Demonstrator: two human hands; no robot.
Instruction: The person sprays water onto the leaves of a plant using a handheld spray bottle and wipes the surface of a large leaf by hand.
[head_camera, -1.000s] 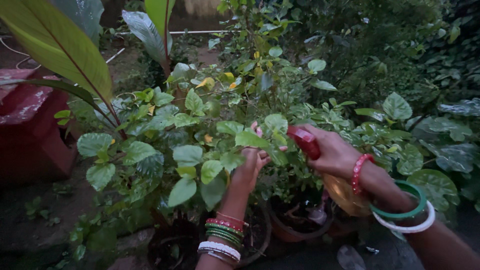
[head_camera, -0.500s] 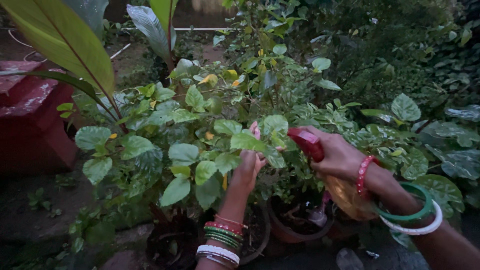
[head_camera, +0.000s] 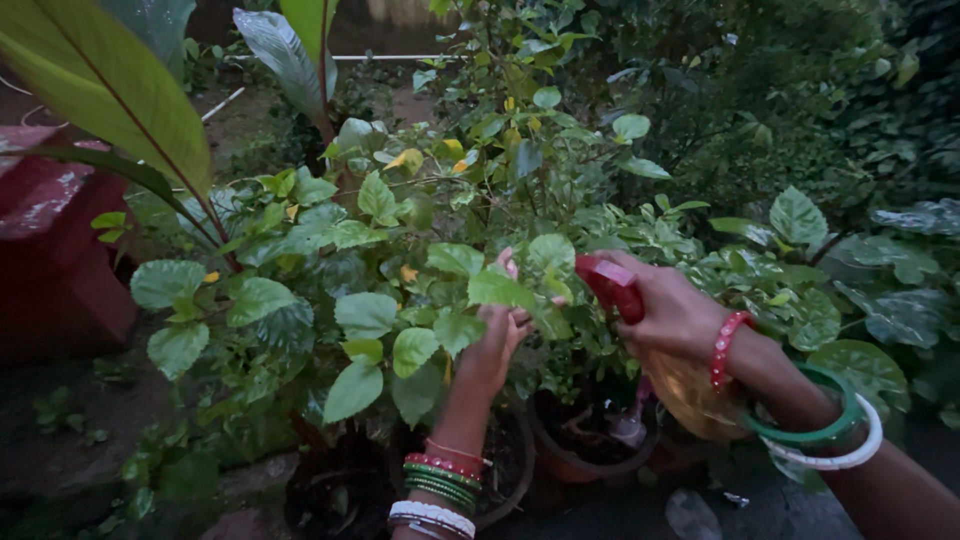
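My left hand (head_camera: 495, 335) reaches up into a leafy potted plant (head_camera: 400, 290), fingers among the green leaves and touching a leafy stem; whether they grip it is hidden by foliage. My right hand (head_camera: 672, 312) is closed around a spray bottle with a red trigger head (head_camera: 612, 285) and a pale translucent body (head_camera: 692, 390) hanging below the wrist. The nozzle points left toward the leaves by my left hand. Both wrists carry several bangles.
Terracotta pots (head_camera: 590, 455) stand on the dark ground below the plants. A red block-like structure (head_camera: 55, 250) sits at the left. Large broad leaves (head_camera: 110, 85) arch over the upper left. Dense bushes (head_camera: 800, 120) fill the right and back.
The view has shifted slightly; both hands stay in nearly the same place, the left still among the leaves, the right still on the sprayer.
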